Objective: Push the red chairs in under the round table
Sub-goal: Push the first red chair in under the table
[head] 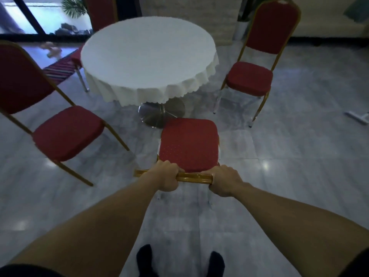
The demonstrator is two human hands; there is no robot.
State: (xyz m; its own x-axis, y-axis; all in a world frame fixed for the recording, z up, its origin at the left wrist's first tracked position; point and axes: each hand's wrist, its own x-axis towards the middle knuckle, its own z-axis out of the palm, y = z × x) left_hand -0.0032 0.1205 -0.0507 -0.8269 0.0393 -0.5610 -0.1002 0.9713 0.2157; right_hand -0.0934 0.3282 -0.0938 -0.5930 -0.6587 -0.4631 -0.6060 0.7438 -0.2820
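A round table [147, 56] under a white cloth stands on a steel pedestal foot [159, 114]. Directly before me is a red chair [188, 143] with a gold frame; its seat's front edge lies near the pedestal foot, outside the cloth's rim. My left hand [164, 175] and my right hand [224, 180] both grip the gold top rail of its backrest. A second red chair [65, 132] stands apart at the left, a third [249, 77] at the right. A fourth red chair [99, 11] is behind the table, partly hidden.
Grey glossy tiled floor all around. A striped rug [60, 69] lies at the far left by a glass door. A potted plant [242, 23] stands at the back right. A white floor tool [357, 117] lies at the right edge. My feet [179, 260] are below.
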